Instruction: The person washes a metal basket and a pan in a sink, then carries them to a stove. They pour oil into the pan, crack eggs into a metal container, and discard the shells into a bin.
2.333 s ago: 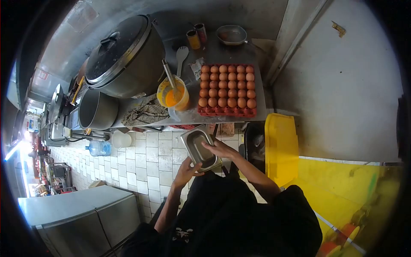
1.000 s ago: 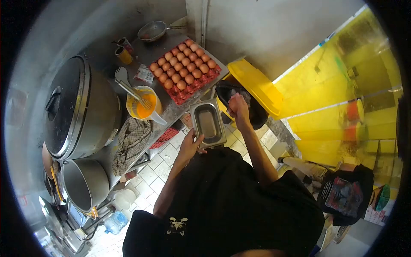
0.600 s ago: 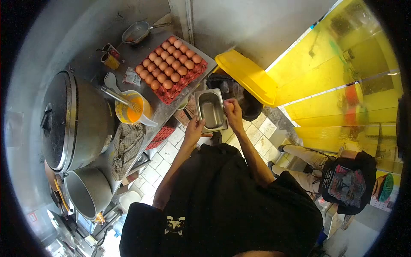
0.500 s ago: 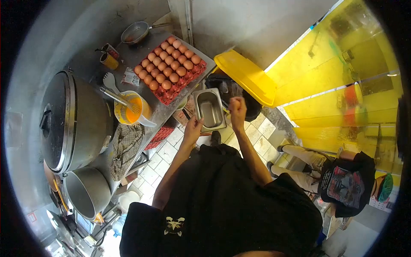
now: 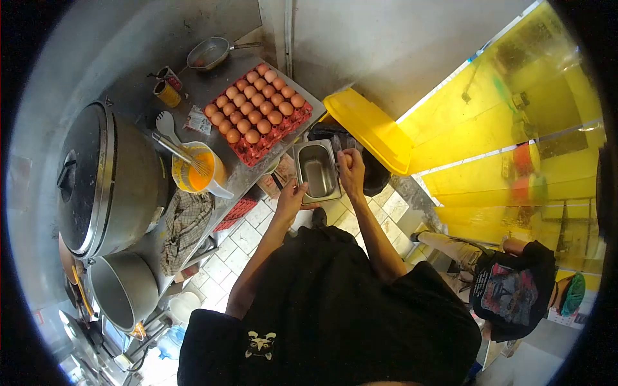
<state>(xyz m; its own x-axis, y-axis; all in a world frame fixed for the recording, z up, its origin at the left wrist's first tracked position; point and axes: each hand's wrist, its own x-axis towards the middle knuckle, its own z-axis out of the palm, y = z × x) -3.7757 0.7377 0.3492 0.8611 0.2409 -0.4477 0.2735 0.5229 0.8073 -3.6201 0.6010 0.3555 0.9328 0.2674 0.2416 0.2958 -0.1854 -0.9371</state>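
My left hand [image 5: 291,201] grips the near left corner of a small rectangular steel pan [image 5: 317,170], thumb over the rim. The pan is tilted so its bare inside faces me. At the pan's right edge is my right hand [image 5: 351,172], fingers curled into a closed shape. Whatever those fingers hold, if anything, is hidden. Just beyond both hands stands a bin lined with a black bag [image 5: 375,168], its yellow lid [image 5: 370,130] tipped up against the wall.
On the steel counter to my left are a tray of brown eggs [image 5: 257,106], a jug of orange liquid [image 5: 211,168] with a whisk [image 5: 183,153], a cloth [image 5: 185,228] and a large lidded pot [image 5: 119,183]. Another person [image 5: 508,289] is at the right, near yellow curtain strips [image 5: 508,141].
My right hand has moved slightly left and down, up to the pan's edge. My left hand keeps its hold on the pan. The view has shifted a little.
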